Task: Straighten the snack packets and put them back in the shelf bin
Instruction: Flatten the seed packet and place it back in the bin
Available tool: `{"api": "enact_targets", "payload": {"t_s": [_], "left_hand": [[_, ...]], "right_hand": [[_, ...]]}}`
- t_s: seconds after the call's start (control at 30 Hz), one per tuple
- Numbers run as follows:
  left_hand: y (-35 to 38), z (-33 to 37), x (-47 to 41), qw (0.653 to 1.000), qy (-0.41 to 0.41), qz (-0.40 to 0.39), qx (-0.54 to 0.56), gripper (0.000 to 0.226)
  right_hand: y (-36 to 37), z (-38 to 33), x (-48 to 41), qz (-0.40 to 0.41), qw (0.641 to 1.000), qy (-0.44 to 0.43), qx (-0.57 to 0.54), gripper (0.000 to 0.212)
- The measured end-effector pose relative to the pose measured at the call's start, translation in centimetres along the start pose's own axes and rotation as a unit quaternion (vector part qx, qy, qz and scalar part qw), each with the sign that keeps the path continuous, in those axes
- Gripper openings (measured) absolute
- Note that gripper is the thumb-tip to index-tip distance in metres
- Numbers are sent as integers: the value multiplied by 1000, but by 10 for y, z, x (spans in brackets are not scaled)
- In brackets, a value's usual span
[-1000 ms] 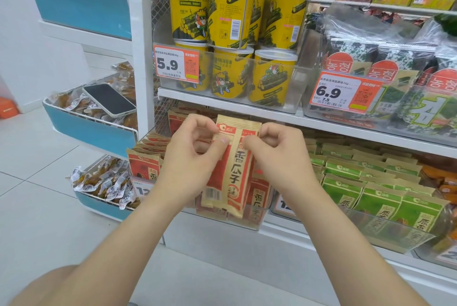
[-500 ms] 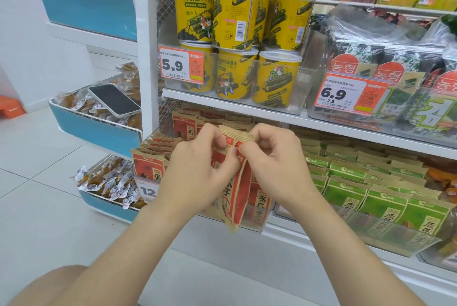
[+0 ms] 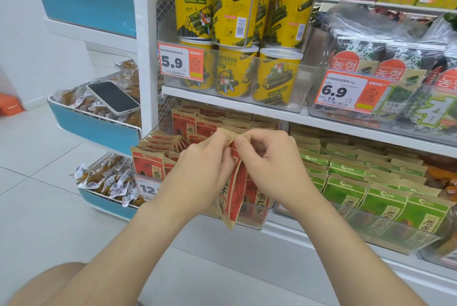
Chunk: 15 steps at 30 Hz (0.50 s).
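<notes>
**Supervisor:** Head view. What has changed?

**Operator:** I log one change. A second ago the red sunflower-seed packet (image 3: pixel 234 197) was held flat with its printed face towards me. It is now turned edge-on and sits lower. Its bottom corner hangs in front of the clear shelf bin (image 3: pixel 259 216), outside the front wall.

**Supervisor:** Hands?

**Operator:** The left hand (image 3: pixel 205 172) pinches the packet's top seal between thumb and forefinger. The right hand (image 3: pixel 269 164) pinches the same seal from the other side, with its remaining fingers curled in. The two grips meet at the seal.

**Supervisor:** And the surroundings?

**Operator:** Matching red packets (image 3: pixel 197 127) stand in rows inside the bin, and the front-left ones are leaning. Green seed packets (image 3: pixel 346 189) fill the neighbouring bin on the right. Yellow seaweed-roll tubs (image 3: pixel 195 6) sit on the shelf above. A phone (image 3: pixel 113 98) lies on the side rack. Neither hand touches any of these.

**Supervisor:** Assessment?

**Operator:** In my judgement the straightening of this packet is about finished, and the edge-on turn readies it for slotting into a row. It is not yet returned. It must first clear the front wall and then find a gap. Forcing it down could crease the packets beside it.
</notes>
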<state>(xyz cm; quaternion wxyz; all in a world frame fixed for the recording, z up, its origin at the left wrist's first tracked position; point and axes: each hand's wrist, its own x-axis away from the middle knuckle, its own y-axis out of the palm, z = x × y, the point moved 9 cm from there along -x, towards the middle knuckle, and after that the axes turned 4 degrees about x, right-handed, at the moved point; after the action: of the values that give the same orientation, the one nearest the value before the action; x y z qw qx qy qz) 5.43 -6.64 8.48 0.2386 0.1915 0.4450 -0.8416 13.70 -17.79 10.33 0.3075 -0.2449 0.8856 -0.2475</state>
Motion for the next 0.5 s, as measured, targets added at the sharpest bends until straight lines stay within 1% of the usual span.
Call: {"api": "enact_targets", "payload": {"t_s": [0.13, 0.27, 0.37, 0.5], "left_hand": [[-2, -1, 1, 999, -27, 17, 6, 24], [-5, -13, 0, 995, -73, 37, 55, 27], [-7, -15, -1, 993, -82, 40, 80, 27], [-8, -16, -2, 991, -87, 43, 91, 27]], "right_hand": [[2, 4, -3, -13, 999, 25, -19, 38], [5, 8, -6, -27, 997, 36, -67, 37], [8, 12, -6, -38, 994, 46, -94, 37], [4, 11, -5, -32, 994, 44, -93, 31]]}}
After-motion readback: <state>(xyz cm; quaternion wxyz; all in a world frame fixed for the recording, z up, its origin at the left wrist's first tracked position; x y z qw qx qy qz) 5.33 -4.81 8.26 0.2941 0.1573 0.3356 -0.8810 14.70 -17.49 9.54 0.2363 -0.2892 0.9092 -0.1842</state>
